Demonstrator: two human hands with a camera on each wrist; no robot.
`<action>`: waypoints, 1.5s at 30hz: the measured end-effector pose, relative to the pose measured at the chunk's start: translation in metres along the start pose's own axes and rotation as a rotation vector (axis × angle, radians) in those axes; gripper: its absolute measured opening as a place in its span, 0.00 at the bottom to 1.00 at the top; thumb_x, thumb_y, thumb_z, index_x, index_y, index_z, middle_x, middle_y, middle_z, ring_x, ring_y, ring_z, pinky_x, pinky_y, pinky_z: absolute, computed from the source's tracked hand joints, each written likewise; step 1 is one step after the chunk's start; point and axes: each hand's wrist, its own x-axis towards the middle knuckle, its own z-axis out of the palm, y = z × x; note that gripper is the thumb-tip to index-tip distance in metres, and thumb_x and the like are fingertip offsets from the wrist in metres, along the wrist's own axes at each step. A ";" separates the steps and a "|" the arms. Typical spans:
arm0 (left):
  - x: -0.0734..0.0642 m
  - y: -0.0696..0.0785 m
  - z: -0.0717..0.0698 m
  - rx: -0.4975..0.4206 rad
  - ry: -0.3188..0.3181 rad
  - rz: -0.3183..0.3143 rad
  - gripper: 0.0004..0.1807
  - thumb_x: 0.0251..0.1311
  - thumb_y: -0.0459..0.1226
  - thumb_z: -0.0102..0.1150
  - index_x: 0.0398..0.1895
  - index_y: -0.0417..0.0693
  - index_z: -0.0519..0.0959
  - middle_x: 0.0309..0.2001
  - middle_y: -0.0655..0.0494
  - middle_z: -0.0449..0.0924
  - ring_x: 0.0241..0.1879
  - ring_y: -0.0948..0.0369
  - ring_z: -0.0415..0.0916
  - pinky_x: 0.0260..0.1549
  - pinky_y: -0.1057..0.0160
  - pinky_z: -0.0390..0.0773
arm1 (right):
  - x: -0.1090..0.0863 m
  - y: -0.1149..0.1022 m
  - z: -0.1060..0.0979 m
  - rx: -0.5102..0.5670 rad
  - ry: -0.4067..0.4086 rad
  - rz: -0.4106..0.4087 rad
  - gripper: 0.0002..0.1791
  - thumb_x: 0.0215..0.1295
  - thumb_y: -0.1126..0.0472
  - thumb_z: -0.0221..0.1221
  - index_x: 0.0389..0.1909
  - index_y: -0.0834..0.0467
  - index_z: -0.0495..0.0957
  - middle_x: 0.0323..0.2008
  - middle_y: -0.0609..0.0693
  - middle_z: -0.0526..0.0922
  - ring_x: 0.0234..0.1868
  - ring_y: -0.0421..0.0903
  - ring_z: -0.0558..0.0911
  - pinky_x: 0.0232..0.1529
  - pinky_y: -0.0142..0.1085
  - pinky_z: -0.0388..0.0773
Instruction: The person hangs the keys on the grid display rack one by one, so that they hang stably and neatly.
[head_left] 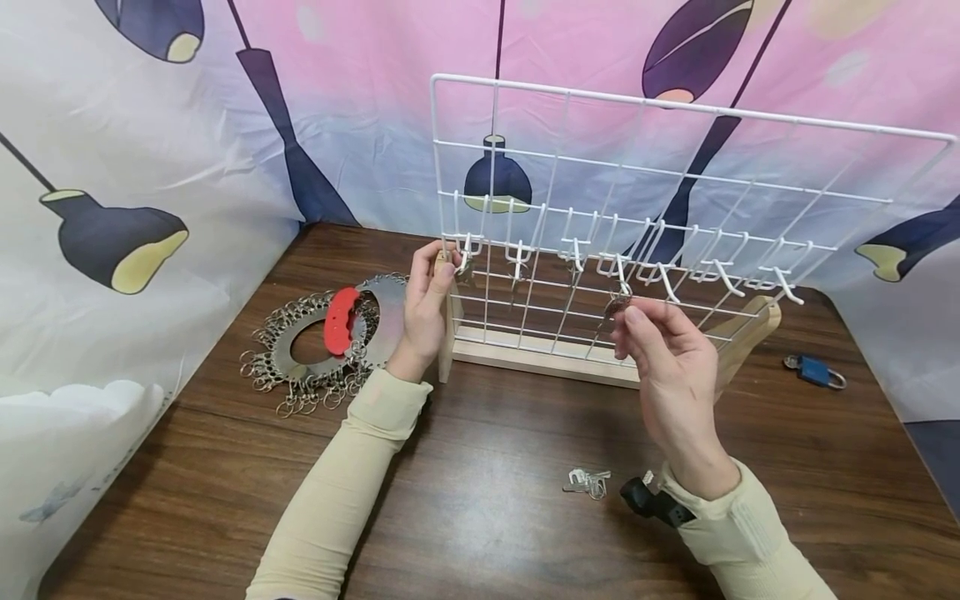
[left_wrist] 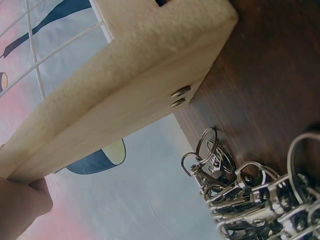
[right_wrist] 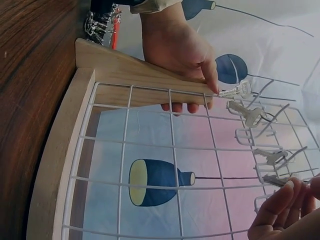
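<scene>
blue padlock (head_left: 813,372) and metal ring (head_left: 282,345) with red handle (head_left: 341,321) on brown table (head_left: 480,542), lamp-print cloth (head_left: 375,125) behind

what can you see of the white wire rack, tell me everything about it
The white wire rack is a grid of thin bars, metal by its look, standing up in a pale wooden stand with a base bar and two side pieces. A row of seven white hooks crosses it around mid-height. Keys hang on the three leftmost; at the fourth, the right hand pinches another key. The left hand grips the stand's left side piece.
</scene>
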 end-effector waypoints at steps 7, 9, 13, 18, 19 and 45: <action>0.000 0.000 0.000 -0.003 -0.004 -0.003 0.19 0.70 0.32 0.38 0.56 0.23 0.59 0.44 0.57 0.70 0.47 0.61 0.67 0.51 0.61 0.65 | -0.005 -0.002 -0.010 -0.099 -0.078 0.027 0.05 0.67 0.72 0.56 0.40 0.70 0.76 0.28 0.54 0.78 0.28 0.46 0.76 0.30 0.32 0.74; 0.000 0.000 0.000 -0.004 -0.005 -0.005 0.19 0.70 0.31 0.38 0.56 0.22 0.58 0.44 0.57 0.70 0.46 0.61 0.67 0.50 0.61 0.65 | -0.006 -0.003 -0.015 -0.203 -0.122 0.037 0.06 0.66 0.72 0.57 0.41 0.70 0.76 0.27 0.54 0.78 0.28 0.45 0.77 0.30 0.31 0.74; 0.000 -0.001 0.000 -0.011 -0.001 -0.005 0.19 0.70 0.31 0.37 0.56 0.21 0.57 0.44 0.56 0.70 0.46 0.61 0.67 0.50 0.62 0.66 | -0.010 -0.002 -0.029 -0.498 -0.269 0.070 0.08 0.64 0.71 0.59 0.43 0.70 0.77 0.29 0.55 0.80 0.29 0.44 0.79 0.32 0.32 0.77; 0.000 -0.001 0.000 -0.015 0.007 -0.006 0.17 0.70 0.31 0.37 0.55 0.25 0.60 0.44 0.54 0.70 0.46 0.60 0.67 0.50 0.62 0.66 | -0.018 0.008 -0.046 -0.924 -0.640 0.127 0.10 0.62 0.61 0.64 0.45 0.56 0.80 0.37 0.47 0.82 0.35 0.41 0.80 0.37 0.34 0.78; 0.000 -0.001 0.000 -0.013 0.007 -0.006 0.17 0.70 0.31 0.37 0.56 0.25 0.61 0.43 0.54 0.70 0.46 0.60 0.67 0.50 0.62 0.66 | -0.020 0.011 -0.048 -1.009 -0.722 0.132 0.12 0.61 0.58 0.65 0.45 0.53 0.80 0.38 0.44 0.82 0.37 0.40 0.79 0.39 0.35 0.77; 0.000 -0.001 0.000 -0.001 0.002 0.003 0.18 0.70 0.31 0.37 0.56 0.23 0.59 0.44 0.56 0.70 0.45 0.61 0.68 0.49 0.62 0.66 | -0.049 0.040 -0.061 -1.366 -1.138 0.101 0.13 0.53 0.54 0.71 0.35 0.47 0.76 0.33 0.36 0.72 0.30 0.32 0.70 0.34 0.34 0.71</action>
